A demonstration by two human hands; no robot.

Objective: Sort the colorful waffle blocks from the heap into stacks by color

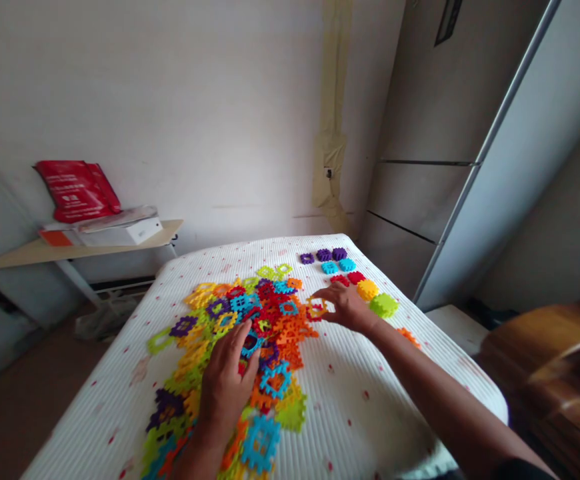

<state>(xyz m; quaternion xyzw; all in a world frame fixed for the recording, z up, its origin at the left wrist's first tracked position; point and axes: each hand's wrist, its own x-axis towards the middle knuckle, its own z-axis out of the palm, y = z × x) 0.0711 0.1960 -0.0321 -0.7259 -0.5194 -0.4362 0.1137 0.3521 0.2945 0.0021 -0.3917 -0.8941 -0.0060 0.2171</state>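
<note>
A heap of flat, notched plastic building tiles in many colours (290, 330) lies across the white cover. My left hand (227, 367) rests over the middle of this heap, fingers apart, beside a blue tile (259, 343); whether it touches that tile I cannot tell. At the heap's right side, my right hand (345, 305) pinches a yellow open-centred tile (316, 315) between thumb and fingers. Beyond and beside the right hand, tiles lie grouped by colour: purple (325, 255), light blue (347, 265), red (357, 277), yellow (367, 289) and green (383, 305) stacks.
The padded white surface (350, 413) has small red marks. An orange tile (409, 337) lies near its right edge, partly behind my forearm. A side table (25, 255) with a red packet (77, 190) and white box (145, 230) is at left; a grey fridge (420, 133) stands right.
</note>
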